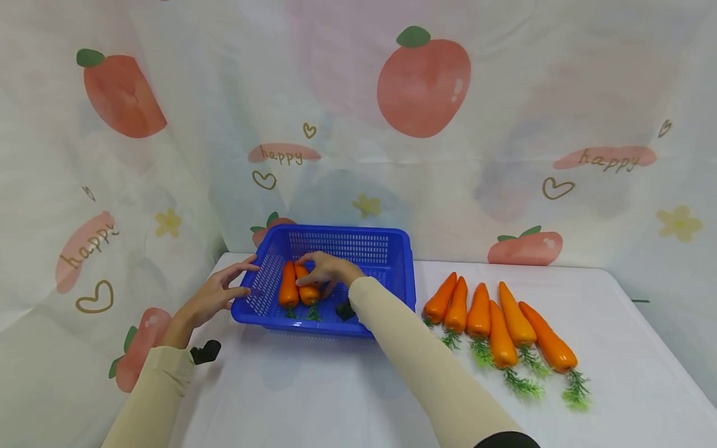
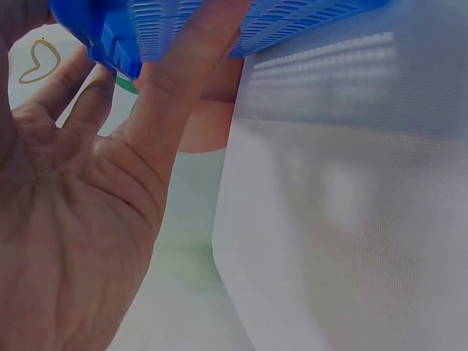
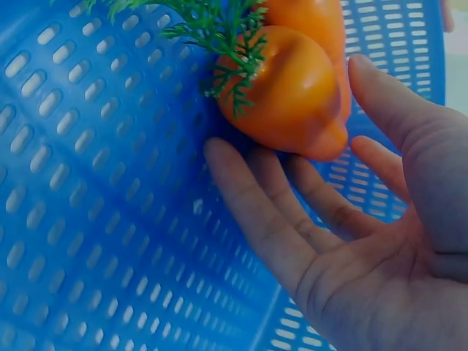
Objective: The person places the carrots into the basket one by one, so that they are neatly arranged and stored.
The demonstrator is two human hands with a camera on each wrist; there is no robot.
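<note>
The right hand (image 1: 330,272) is down inside a blue perforated plastic basket (image 1: 330,328), its thumb and fingers spread apart around an orange carrot (image 1: 308,292) without closing on it; the right wrist view shows the thumb just beside the carrot's flank and the fingers loosely bent on the other side. That carrot lies on the basket floor under this hand, its feathery green top (image 1: 314,312) on the person's side of the grip. A second carrot (image 1: 288,287) lies right beside it, to the left of the grip, crowding that side, with the basket's left wall beyond.

The left hand (image 1: 215,291) is at the basket's left end, fingers and thumb extended and apart, touching the rim and outer wall rather than clamped round them.

Slotted walls surround the right hand, and the cream right sleeve (image 1: 417,358) passes over the basket's front right part, hiding some of the rim. A black wrist device (image 1: 345,310) sits just below the right hand, and another black wrist device (image 1: 206,352) below the left one.

Well to the right of both hands, past the basket, six carrots (image 1: 478,314) lie loosely side by side on the white tabletop (image 1: 313,392), leafy ends toward the person. Behind the basket hangs a fruit-printed cloth (image 1: 347,74).
</note>
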